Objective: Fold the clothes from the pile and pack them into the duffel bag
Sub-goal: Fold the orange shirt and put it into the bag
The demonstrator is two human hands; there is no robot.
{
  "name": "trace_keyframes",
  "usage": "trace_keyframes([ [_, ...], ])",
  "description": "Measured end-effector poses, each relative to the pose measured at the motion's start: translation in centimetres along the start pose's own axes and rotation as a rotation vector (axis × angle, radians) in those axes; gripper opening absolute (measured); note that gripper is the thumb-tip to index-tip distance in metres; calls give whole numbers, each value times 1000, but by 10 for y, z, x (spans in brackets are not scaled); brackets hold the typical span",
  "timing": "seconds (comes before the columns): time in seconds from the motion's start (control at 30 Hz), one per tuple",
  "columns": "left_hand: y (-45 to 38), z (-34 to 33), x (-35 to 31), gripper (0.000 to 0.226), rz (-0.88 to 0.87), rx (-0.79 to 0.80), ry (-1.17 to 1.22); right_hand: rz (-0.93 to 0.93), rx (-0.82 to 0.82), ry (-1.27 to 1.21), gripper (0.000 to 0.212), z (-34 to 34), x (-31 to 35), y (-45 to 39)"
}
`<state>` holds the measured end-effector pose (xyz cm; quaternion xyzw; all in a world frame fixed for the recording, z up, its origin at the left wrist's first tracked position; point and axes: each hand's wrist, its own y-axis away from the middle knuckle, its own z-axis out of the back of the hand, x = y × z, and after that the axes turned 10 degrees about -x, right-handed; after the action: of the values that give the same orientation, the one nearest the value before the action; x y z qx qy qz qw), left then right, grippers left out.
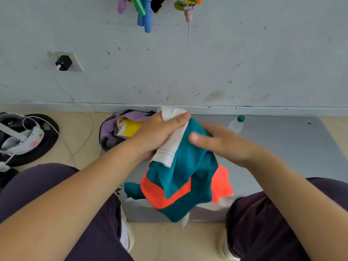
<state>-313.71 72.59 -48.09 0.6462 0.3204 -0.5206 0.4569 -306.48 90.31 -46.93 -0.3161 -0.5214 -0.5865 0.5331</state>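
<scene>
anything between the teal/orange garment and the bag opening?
Nothing visible. Both hands hold the teal and orange garment up: left hand grips its white part, right hand is on the teal. The purple duffel bag lies open behind the left hand, yellow clothing already inside.
</scene>
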Motion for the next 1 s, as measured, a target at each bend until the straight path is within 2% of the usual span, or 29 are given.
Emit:
trace_keyframes([
  [0.03,1,1,-2,37,-10,-10,-37,-29,85,46,44,-6,-3,2],
  [0.1,3,3,-1,32,-31,-43,-132,-60,82,87,39,-13,-8,5],
  [0.27,-1,4,0,30,2,-148,-93,-18,-233,-122,23,-6,-13,7],
  [0.37,-8,10,1,47,-9,-285,-152,-32,-448,-399,28,2,-14,6],
  [0.43,-6,9,4,56,-69,-364,-253,-35,-508,-536,29,7,-13,5],
  [0.5,1,4,6,65,-127,-264,-369,-26,-501,-598,29,8,-12,5],
  [0.6,14,-7,18,48,-199,22,-462,-27,-421,-687,25,3,-13,6],
  [0.63,14,-8,23,45,-238,47,-524,-30,-412,-693,25,2,-14,6],
  [0.73,10,-3,26,24,-337,-40,-705,-33,-432,-709,26,4,-14,5],
  [0.8,6,2,20,10,-346,-43,-662,-36,-463,-701,27,11,-13,6],
  [0.9,5,10,5,10,-288,22,-324,-100,-541,-437,27,20,-16,4],
  [0.93,5,12,0,12,-259,25,-198,-131,-530,-300,27,23,-17,5],
  [1.0,7,16,-7,11,-226,11,-75,-183,-399,-61,25,27,-15,8],
])
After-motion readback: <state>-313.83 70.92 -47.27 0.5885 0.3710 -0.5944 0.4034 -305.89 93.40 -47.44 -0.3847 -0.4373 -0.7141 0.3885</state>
